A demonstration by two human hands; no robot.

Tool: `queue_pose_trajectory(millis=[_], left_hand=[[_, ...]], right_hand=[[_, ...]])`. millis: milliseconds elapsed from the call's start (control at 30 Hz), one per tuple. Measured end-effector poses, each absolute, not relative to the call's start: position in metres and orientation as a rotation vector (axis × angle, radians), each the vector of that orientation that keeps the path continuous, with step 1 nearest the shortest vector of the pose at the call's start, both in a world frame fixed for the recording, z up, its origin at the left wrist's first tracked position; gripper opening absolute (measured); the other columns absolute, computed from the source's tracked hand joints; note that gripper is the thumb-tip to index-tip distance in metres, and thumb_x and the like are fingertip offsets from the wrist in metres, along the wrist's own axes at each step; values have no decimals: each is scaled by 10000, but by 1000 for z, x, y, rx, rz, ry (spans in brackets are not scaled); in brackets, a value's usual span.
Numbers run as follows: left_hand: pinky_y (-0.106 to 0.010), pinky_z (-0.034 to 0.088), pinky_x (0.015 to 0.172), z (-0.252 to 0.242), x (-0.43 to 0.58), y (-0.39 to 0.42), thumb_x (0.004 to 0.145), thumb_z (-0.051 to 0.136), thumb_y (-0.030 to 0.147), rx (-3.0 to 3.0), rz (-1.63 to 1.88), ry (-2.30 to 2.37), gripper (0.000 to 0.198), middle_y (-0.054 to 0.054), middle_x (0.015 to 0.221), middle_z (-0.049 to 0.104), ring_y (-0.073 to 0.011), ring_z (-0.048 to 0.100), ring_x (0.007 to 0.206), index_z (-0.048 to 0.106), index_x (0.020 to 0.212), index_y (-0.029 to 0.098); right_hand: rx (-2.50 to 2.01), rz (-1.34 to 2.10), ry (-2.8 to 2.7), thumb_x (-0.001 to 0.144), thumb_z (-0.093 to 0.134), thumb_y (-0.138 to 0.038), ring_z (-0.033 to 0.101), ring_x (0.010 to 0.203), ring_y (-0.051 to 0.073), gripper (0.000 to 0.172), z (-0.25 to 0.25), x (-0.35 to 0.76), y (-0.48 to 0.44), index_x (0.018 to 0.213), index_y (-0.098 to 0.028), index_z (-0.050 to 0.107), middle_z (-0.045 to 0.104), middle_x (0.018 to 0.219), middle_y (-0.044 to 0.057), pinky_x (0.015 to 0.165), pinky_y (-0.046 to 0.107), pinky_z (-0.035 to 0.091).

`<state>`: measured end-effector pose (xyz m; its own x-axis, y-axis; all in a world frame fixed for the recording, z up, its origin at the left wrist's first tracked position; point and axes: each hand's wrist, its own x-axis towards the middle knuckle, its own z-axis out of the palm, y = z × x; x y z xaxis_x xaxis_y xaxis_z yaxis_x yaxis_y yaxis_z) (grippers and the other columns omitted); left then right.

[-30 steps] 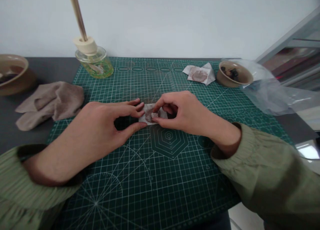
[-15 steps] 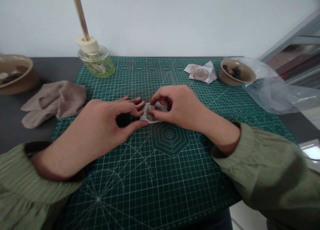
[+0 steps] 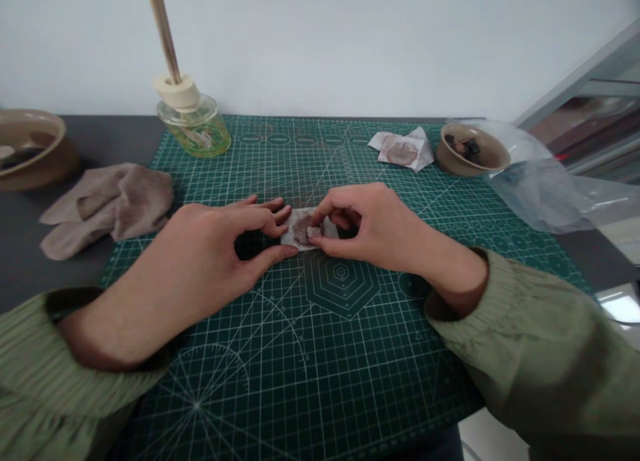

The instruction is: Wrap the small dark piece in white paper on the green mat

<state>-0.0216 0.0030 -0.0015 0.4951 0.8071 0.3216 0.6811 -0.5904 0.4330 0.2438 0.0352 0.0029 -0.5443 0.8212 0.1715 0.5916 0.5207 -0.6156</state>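
Note:
On the green cutting mat (image 3: 280, 354) lies a small whitish piece of paper (image 3: 293, 237) with a brownish stain in its middle. My left hand (image 3: 220, 241) rests at its left end, fingers stretched out and thumb apart, fingertips touching the edge. From the right, my right hand (image 3: 367, 221) reaches over the paper with thumb and forefinger pinched on a small pale lump (image 3: 314, 232), perhaps a wad or folded bit; its kind is unclear. The lump is at the paper's surface, over the stain. My right fingers hide the paper's right part.
Behind stand a reed diffuser (image 3: 200, 131) and another stained, crumpled paper (image 3: 403, 149). A tan bowl (image 3: 473, 157) with dark pieces sits by a clear plastic bag (image 3: 545, 187). At left are a brown cloth (image 3: 113, 204) and a second tan bowl (image 3: 37, 157).
My right hand has shifted slightly right and toward me with the pale lump, uncovering more of the brown stain. My left hand has stayed nearly in place.

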Motion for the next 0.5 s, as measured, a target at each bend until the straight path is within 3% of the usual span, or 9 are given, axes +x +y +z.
queue_pose_trajectory(millis=[500], left_hand=[[-604, 727, 1104, 0, -20, 3, 1073, 741, 551, 2503, 708, 1296, 267, -9, 1315, 919, -424, 858, 1299, 899, 1134, 345]], right_hand=[[-1115, 641, -2334, 923, 880, -248, 597, 740, 146, 113, 3, 242, 36, 1011, -177, 878, 726, 805, -15, 733, 309, 369]])
